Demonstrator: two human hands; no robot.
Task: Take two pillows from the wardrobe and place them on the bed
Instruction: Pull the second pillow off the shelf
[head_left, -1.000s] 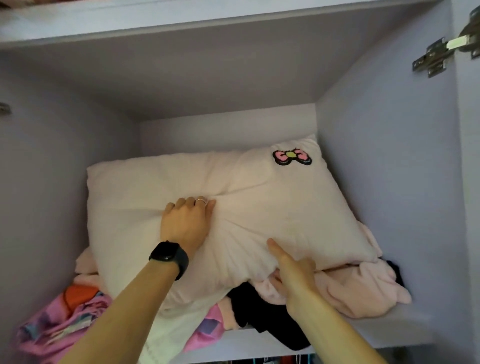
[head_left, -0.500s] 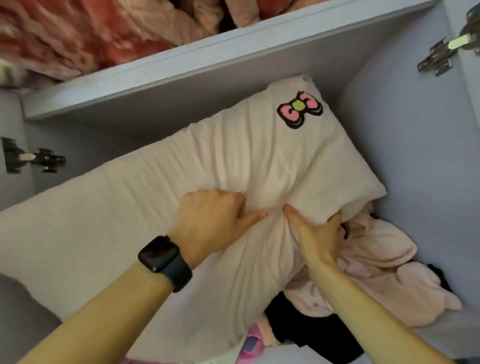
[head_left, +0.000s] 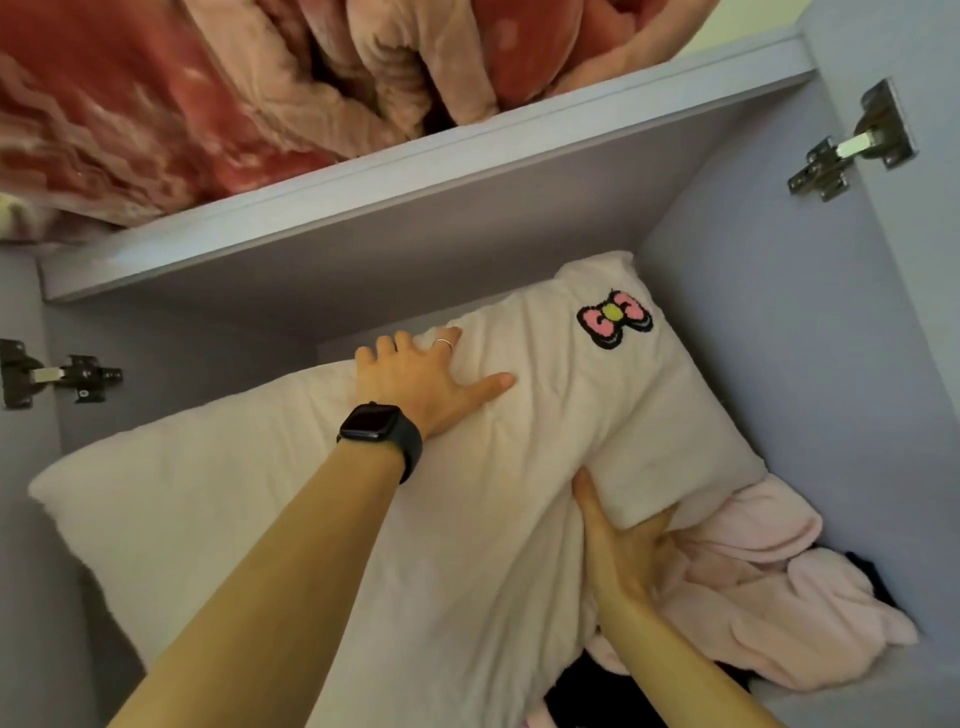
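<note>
Head view: the pillow (head_left: 311, 519) lies in the wardrobe (head_left: 779, 364) compartment, on heaped clothes (head_left: 753, 587). Left hand (head_left: 421, 379) is spread flat near its upper edge. Right hand (head_left: 618, 540) pinches the lower edge, thumb on top. Judged light, soft, compressible; take it by opposite edges.

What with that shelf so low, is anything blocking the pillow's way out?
Nothing visible. The left hand and right hand are on the pillow, the front is open, and the upper shelf clears it.
</note>
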